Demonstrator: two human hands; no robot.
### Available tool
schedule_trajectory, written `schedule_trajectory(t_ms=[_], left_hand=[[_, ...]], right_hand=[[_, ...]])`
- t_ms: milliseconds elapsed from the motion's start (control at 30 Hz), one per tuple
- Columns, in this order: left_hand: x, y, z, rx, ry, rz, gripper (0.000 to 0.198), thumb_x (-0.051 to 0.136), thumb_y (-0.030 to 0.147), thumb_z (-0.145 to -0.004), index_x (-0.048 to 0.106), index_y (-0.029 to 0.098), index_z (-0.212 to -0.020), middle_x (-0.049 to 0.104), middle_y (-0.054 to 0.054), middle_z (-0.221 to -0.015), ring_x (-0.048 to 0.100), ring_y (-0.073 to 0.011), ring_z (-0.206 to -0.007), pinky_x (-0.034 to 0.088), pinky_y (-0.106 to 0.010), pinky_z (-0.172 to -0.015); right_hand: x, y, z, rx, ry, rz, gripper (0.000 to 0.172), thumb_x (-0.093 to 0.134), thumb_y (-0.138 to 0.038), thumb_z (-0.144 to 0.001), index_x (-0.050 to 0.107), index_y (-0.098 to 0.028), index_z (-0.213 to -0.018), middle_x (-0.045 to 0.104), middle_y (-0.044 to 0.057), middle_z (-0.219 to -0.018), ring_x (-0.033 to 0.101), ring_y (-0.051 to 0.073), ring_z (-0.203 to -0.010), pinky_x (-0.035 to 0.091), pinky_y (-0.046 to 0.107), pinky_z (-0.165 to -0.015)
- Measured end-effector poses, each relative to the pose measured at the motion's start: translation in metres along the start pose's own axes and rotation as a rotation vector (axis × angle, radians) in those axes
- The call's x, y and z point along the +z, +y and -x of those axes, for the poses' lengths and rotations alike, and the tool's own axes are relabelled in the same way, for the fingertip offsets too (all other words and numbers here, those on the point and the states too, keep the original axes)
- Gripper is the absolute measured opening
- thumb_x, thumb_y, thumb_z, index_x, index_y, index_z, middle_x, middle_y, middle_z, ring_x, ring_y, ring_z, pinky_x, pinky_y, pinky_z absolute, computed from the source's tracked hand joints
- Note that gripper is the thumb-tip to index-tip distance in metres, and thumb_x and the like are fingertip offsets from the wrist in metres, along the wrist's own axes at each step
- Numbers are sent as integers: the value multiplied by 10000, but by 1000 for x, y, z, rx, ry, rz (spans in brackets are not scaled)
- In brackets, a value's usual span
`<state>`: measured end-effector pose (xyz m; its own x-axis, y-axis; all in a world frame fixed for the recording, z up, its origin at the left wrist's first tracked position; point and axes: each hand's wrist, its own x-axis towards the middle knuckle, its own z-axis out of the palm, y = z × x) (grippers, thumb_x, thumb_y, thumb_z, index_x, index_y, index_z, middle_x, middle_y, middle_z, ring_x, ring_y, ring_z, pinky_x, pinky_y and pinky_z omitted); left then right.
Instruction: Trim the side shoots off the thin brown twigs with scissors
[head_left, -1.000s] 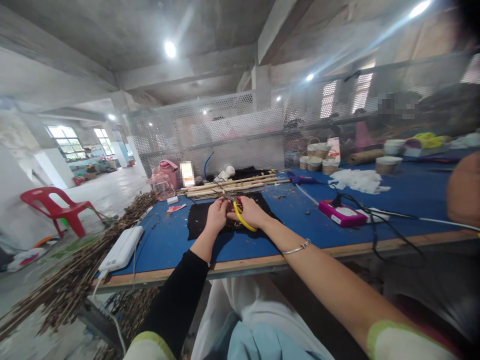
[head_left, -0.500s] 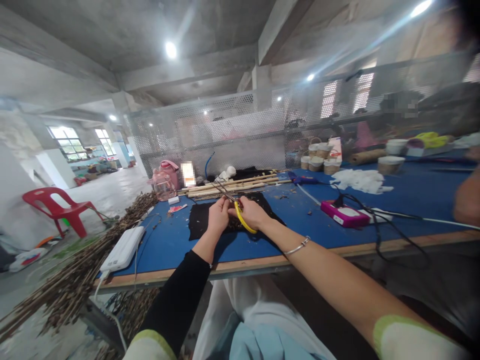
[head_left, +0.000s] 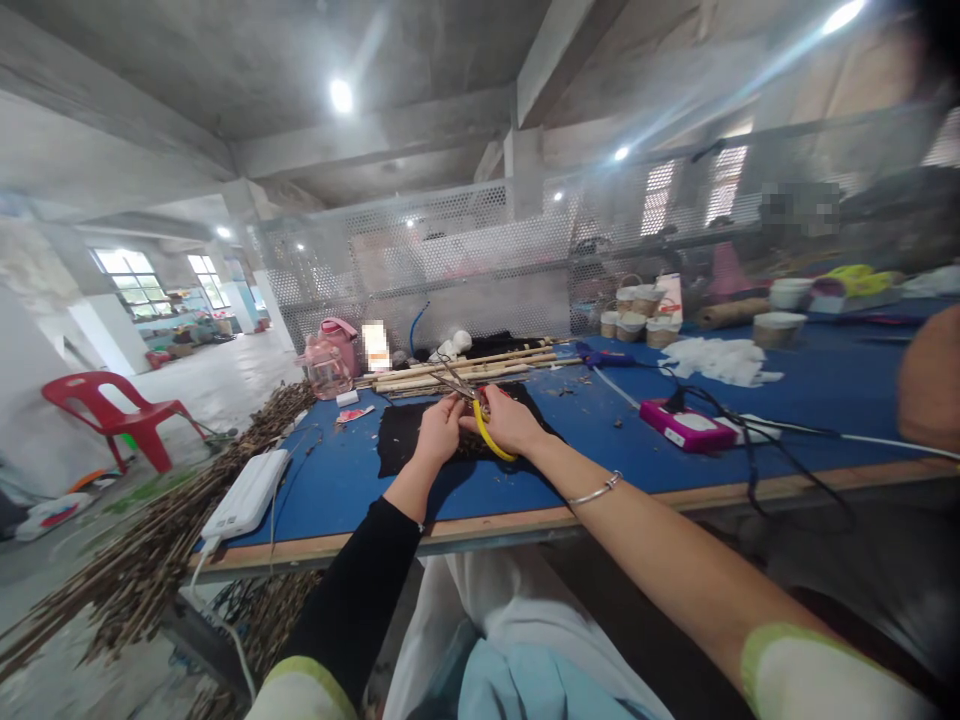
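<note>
- Two bare hands meet over the middle of the bench (head_left: 600,435), the left hand (head_left: 439,432) and the right hand (head_left: 514,420) nearly touching.
- One pair of scissors (head_left: 487,437), yellow at the handle, sits in the right hand; that grip is closed round it, with the blades pointing away over the cloth's far edge.
- Left grip: fingers bent together just beside the scissors; I cannot tell what, if anything, they pinch.
- One black cloth (head_left: 397,440) lies flat on the bench under both hands.
- One bracelet (head_left: 596,490) circles the right wrist.
- Several pale sticks (head_left: 420,380) lie beyond the cloth, overlapping too much to count.
- One clear pink jug (head_left: 328,372) stands to their left.
- Five cups (head_left: 663,333), as far as I can count, cluster at the back right; two tubs (head_left: 780,330) stand further right.
- One white heap (head_left: 716,360) lies in front of the cups.
- One purple socket (head_left: 686,427) is nearer, with a black plug in it.
- One white power strip (head_left: 246,492) rests at the left edge.
- One red chair (head_left: 112,400) stands on the floor.
</note>
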<state>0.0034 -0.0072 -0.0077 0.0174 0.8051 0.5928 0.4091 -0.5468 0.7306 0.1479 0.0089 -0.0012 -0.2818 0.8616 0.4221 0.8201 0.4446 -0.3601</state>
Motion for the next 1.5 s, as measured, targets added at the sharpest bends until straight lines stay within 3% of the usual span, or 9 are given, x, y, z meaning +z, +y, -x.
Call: schedule_trajectory(t_ms=[100,200,433,700,867,1067,1167,1300,1500], left_hand=[[1,2,0,15,-20,60,257,467,251,-789,637,175,-965,653,-71,-985,564,-202,-931,371,-302,-887],[1,2,0,-7,4,48,228,477,277,-783,653,171,-880,666,-68,-899,573,-200,-864,388,-305,-859],[1,-9,0,-59,-6,78,256,445,347,-793,621,163,-763,619,-24,-670,538,-133,-615,430,-232,-623],[0,-2,3,-249,-41,298,295,442,406,-776,531,147,-665,468,38,-437,402,-62,-361,317,-173,-389],[4,-4,4,-229,-130,260,341,424,444,-780,504,150,-628,524,11,-465,451,-69,-383,339,-170,-401],[5,-7,3,-185,-154,260,334,443,436,-778,558,140,-674,559,-3,-528,492,-83,-440,399,-196,-464],[4,-4,4,-212,-125,238,349,446,436,-778,511,140,-605,530,4,-488,473,-73,-406,369,-184,-421],[6,-4,4,-303,-114,361,307,485,439,-755,476,151,-651,479,31,-485,502,-82,-398,378,-180,-386],[8,-6,4,-337,-165,334,281,475,403,-763,451,152,-637,455,40,-454,484,-69,-359,373,-157,-353]], right_hand=[[-1,-1,1,-22,-11,-45,484,539,-560,-715,431,-169,-980,598,98,-959,587,214,-856,361,244,-638],[-1,-1,0,21,-31,-32,469,549,-552,-714,437,-174,-969,617,87,-894,598,219,-811,351,242,-615],[6,0,-2,55,-38,-13,511,512,-622,-699,477,-168,-932,632,99,-848,603,232,-784,338,239,-570],[0,7,-5,29,-99,-45,523,529,-647,-660,508,-172,-878,632,90,-828,598,196,-720,356,230,-560],[-13,17,-10,-26,-97,61,529,566,-614,-648,488,-172,-926,627,93,-868,597,219,-776,371,246,-594],[-9,20,-16,-153,-129,-30,495,574,-553,-672,443,-177,-966,616,72,-915,588,183,-784,375,227,-614],[-6,19,-16,-113,-100,46,513,558,-589,-665,453,-173,-946,620,77,-867,590,201,-768,361,238,-598],[-5,17,-11,-42,-95,93,557,552,-638,-639,469,-171,-931,628,92,-848,599,227,-771,359,249,-587],[-3,17,-1,51,-85,105,595,541,-671,-627,483,-165,-934,637,123,-874,606,242,-800,385,270,-634]])
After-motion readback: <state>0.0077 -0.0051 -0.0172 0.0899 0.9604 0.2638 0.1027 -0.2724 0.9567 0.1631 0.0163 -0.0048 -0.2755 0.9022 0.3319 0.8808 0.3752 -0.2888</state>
